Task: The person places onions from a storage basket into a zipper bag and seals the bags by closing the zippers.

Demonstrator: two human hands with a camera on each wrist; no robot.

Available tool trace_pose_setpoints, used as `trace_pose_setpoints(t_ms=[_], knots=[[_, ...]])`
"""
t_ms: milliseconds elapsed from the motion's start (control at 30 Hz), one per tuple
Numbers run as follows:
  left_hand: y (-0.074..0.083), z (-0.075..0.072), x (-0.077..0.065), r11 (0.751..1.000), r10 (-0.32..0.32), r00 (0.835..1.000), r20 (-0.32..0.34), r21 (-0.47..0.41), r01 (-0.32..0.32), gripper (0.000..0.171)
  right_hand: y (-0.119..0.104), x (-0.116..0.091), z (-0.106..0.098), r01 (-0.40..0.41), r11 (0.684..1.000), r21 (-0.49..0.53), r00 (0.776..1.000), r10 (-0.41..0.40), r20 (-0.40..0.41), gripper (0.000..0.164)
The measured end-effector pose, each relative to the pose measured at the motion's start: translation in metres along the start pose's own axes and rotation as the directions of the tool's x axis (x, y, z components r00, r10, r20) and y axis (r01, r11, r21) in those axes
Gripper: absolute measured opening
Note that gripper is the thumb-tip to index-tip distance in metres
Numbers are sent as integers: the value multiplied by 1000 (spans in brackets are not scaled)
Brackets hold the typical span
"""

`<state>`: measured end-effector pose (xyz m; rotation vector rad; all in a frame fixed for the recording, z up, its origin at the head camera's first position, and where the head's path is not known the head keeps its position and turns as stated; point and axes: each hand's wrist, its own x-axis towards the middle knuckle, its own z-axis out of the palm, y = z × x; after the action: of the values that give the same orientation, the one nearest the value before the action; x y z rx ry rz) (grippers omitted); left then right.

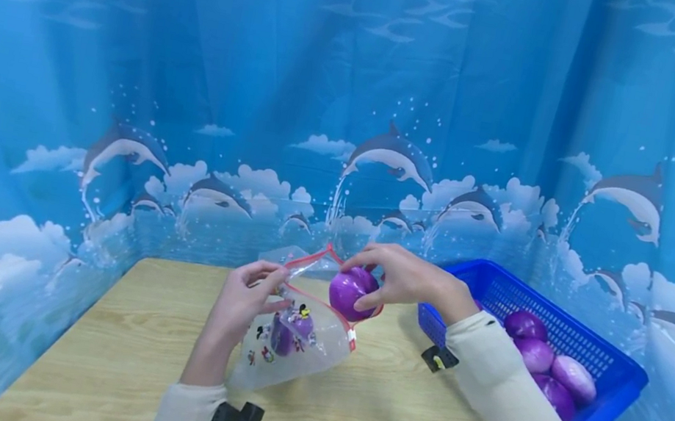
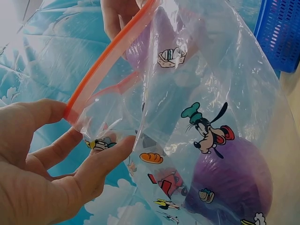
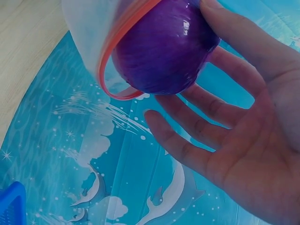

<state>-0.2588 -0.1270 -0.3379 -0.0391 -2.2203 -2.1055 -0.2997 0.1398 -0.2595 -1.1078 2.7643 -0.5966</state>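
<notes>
My left hand (image 1: 248, 292) pinches the rim of a clear zip bag (image 1: 312, 363) printed with cartoon figures and edged in red-orange. The bag's mouth gapes toward the right. Inside it, low down, lies a purple onion (image 2: 234, 180), partly veiled by the plastic. My right hand (image 1: 403, 277) grips another shiny purple onion (image 3: 164, 47) between thumb and fingers. That onion is at the bag's mouth, partly within the red-orange rim, as the right wrist view shows. In the left wrist view it appears blurred behind the plastic.
On the right of the wooden table (image 1: 157, 329) stands a blue perforated basket (image 1: 615, 354) with several purple onions (image 1: 534, 355) in it. My right forearm passes in front of its near side. A blue dolphin-print curtain (image 1: 259, 115) hangs behind the table.
</notes>
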Motion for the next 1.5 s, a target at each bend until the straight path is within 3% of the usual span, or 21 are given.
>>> trace_pose_setpoints(t_ms=[400,667,1167,1500], knots=[[-1,-1,-1,1000,19,1000,-4,-20,-19,34,3,-3,-3,55,998,-38,998,-54,11,55],[0,0,-1,1000,16,1000,-20,2,-16,33,12,-12,-12,19,999,-43,1000,-20,-4,53],[-1,0,-1,1000,25,999,-21,-4,-25,32,69,-41,-39,-89,989,-117,996,88,-7,49],[0,1,-2,999,33,999,-29,-15,-33,32,114,-56,-39,-241,967,-86,968,246,47,52]])
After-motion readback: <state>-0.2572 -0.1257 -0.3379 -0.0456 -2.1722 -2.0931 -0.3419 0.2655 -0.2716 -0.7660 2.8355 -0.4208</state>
